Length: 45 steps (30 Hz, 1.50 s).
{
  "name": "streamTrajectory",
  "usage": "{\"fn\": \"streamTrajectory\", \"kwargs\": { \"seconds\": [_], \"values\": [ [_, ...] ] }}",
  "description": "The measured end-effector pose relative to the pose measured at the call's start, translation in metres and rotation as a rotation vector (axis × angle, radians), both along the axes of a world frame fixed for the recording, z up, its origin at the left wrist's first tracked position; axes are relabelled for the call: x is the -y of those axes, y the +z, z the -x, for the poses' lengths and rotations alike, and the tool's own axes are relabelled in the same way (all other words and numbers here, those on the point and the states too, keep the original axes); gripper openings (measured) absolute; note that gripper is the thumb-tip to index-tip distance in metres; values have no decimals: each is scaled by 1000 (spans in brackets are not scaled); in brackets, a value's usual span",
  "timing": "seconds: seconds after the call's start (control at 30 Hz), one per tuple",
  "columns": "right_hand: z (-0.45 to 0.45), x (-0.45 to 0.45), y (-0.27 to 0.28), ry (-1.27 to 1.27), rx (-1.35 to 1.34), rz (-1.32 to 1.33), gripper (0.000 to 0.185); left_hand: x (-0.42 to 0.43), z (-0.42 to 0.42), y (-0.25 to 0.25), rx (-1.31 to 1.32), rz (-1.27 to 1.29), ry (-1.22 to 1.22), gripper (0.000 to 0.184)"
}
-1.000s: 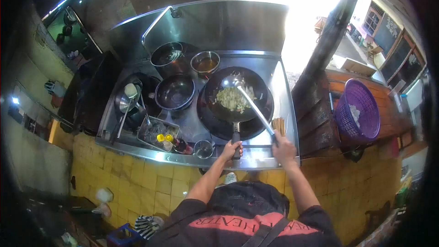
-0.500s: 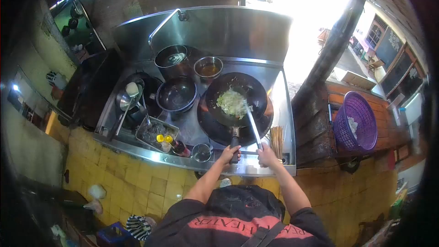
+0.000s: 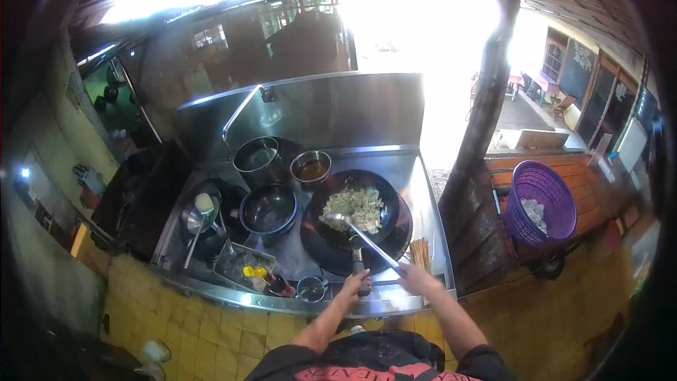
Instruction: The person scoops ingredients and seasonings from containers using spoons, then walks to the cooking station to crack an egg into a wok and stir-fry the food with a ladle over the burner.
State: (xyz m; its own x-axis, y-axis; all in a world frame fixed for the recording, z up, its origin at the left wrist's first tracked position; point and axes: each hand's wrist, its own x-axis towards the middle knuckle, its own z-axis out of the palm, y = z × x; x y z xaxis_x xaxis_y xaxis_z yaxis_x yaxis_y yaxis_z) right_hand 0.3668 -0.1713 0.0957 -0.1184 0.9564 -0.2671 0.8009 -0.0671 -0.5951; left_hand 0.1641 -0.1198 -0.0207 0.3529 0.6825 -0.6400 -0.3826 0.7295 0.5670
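A dark wok sits over a larger black pan on the steel stove. My left hand grips the wok's handle at the front. In my right hand is a long metal ladle; its bowl rests at the left front of the food. Pale green, chopped food, which looks like cabbage, spreads across the wok's bottom. Its exact kind is hard to make out.
Behind the wok stands a small pot of brown liquid, beside a deep pot and a dark bowl. Sauce bottles and a metal cup line the front edge. A purple basket is at the right.
My head has tilted up, so the stove sits lower in view. The ladle has swung from the food's right side to its left front, and the food is spread wider.
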Motion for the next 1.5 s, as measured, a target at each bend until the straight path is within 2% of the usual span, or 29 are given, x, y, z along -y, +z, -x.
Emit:
{"fn": "streamTrajectory", "kwargs": {
  "seconds": [0.03,0.07,0.13,0.17,0.23,0.27,0.33,0.37,0.4,0.47,0.57,0.6,0.67,0.7,0.73,0.77,0.83,0.87,0.9,0.93,1.0,1.07,1.13,1.2,1.3,1.37,1.43,1.47,1.5],
  "values": [
    [-20,1,20,42,37,29,30,-2,-4,10,38,67,59,21],
    [-36,7,48,81,73,55,31,14,-10,56,118,90,83,18],
    [-48,26,92,30,188,13,35,30,-7,128,498,171,73,15],
    [-45,29,108,16,211,73,37,31,-1,146,488,167,61,15],
    [-44,29,88,69,165,60,36,35,11,165,464,344,-98,13],
    [-43,30,80,131,123,45,36,29,19,152,459,348,-101,13],
    [-36,39,87,148,74,70,35,16,34,93,453,192,-86,13],
    [-33,44,93,104,97,87,29,23,35,68,311,94,-74,12],
    [-28,46,101,57,114,95,24,36,29,69,302,84,-79,12],
    [-21,51,114,21,148,103,22,75,10,99,119,73,-128,11],
    [-14,57,111,-33,220,81,24,101,3,156,92,166,-221,12],
    [-16,56,110,-35,220,85,24,85,5,153,92,169,-224,12],
    [-20,56,103,-21,178,194,26,42,22,113,196,46,-204,13],
    [-22,57,97,-2,245,138,28,24,27,81,248,85,-139,13],
    [-22,58,87,2,243,150,28,20,28,81,296,125,-75,14],
    [-23,58,74,-8,313,104,33,29,24,79,50,43,-71,18],
    [-31,51,55,-95,428,21,39,60,22,73,11,-202,-307,20],
    [-36,50,62,-109,432,11,39,85,18,115,235,23,-315,20],
    [-40,53,73,-101,418,-14,39,95,16,118,93,79,-309,20],
    [-46,53,82,-98,409,-44,39,96,18,120,260,220,-289,18],
    [-50,60,84,-153,386,-53,41,76,24,101,164,119,-212,16],
    [-44,59,85,-203,265,-95,52,50,26,63,88,-47,-122,14],
    [-25,44,61,-256,216,-71,51,23,26,21,42,-113,-130,15],
    [-7,22,19,-261,141,-136,51,6,28,4,-10,-221,-96,15],
    [1,-10,-47,-227,302,-137,51,2,24,-1,-54,-222,-129,14],
    [2,-19,-93,-139,546,-488,51,-12,22,-22,-39,-298,-182,16],
    [-12,-27,-72,-87,514,-456,47,-8,31,-36,-26,-363,-244,18],
    [-7,-25,-5,-220,257,-9,41,-8,28,-30,-8,-355,-239,17],
    [-10,-20,4,-261,231,-25,34,-6,25,-28,8,-296,-188,18]
  ]
}}
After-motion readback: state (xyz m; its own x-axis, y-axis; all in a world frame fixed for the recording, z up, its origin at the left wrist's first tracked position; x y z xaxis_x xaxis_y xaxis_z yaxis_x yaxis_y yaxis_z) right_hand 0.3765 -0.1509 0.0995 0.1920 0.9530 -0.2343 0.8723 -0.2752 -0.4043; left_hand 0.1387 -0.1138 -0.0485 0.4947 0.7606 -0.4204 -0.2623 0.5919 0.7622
